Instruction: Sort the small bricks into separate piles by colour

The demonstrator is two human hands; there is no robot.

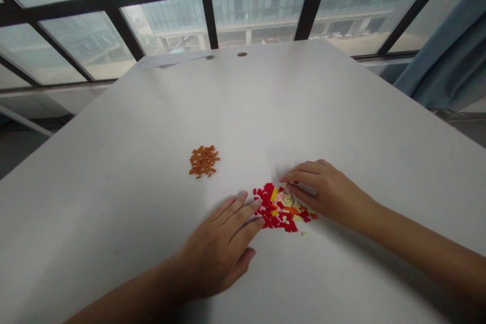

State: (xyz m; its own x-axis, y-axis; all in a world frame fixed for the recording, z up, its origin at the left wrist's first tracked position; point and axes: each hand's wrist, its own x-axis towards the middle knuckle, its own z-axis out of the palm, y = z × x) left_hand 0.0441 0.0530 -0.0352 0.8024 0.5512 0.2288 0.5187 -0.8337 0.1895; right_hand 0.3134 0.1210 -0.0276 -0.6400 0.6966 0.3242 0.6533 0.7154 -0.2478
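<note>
A mixed pile of small building bricks [270, 217], mostly red with yellow, cream, pink and orange ones, lies on the white table [243, 101]. My left hand [220, 243] rests palm down at the pile's left edge, fingers stretched out, fingertips at the red bricks. Over the pile's upper right side, my right hand [322, 185] is bent with thumb and index finger close together in a pinch. Whatever is between those fingertips is too small to name. Farther left and back is a separate heap of brown bricks [204, 161].
A cream brick [305, 233] lies just in front of the mixed pile. At the table's far edge are white paper [170, 59] and two round holes. Dark-framed windows stand behind the table, and a blue curtain [448, 55] hangs at the right.
</note>
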